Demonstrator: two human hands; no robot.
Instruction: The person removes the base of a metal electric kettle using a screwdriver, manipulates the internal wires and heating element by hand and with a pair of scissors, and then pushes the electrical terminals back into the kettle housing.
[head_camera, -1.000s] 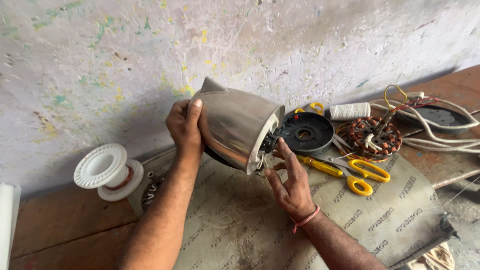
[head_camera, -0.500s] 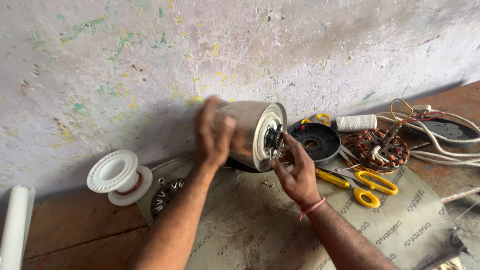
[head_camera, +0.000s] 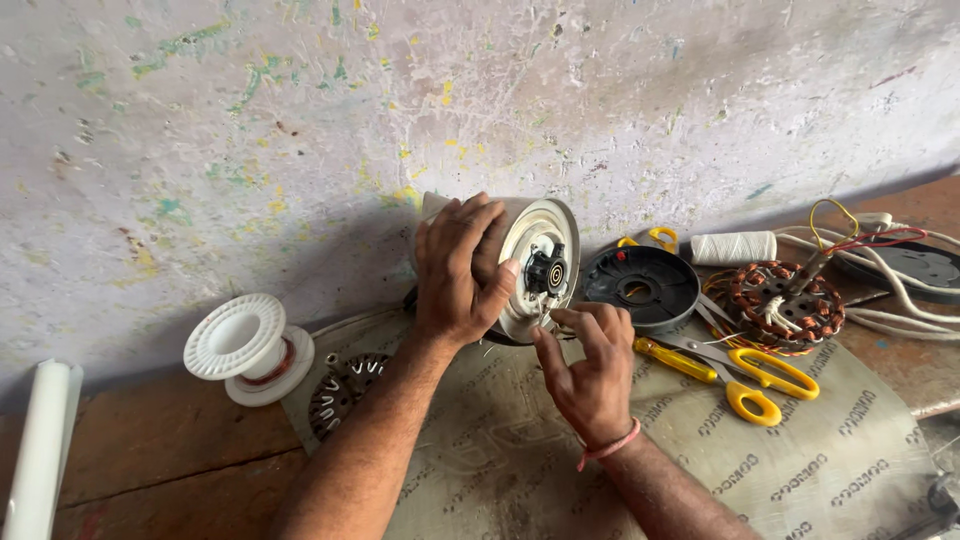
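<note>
I see a reddish tabletop (head_camera: 150, 470) under a grey printed sheet (head_camera: 850, 450), backed by a flaking, paint-flecked wall (head_camera: 250, 120). At frame centre my left hand (head_camera: 455, 270) is clasped around the steel kettle body (head_camera: 520, 262), which lies on its side, long axis level, base facing right. My right hand (head_camera: 590, 365) pinches thin wires (head_camera: 545, 315) at that base.

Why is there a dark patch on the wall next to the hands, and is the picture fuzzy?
Head view: the kettle and the left hand block soft light, casting a dim shadow on the wall to their left. The right hand and the scissors look sharp; no strong glare shows.
</note>
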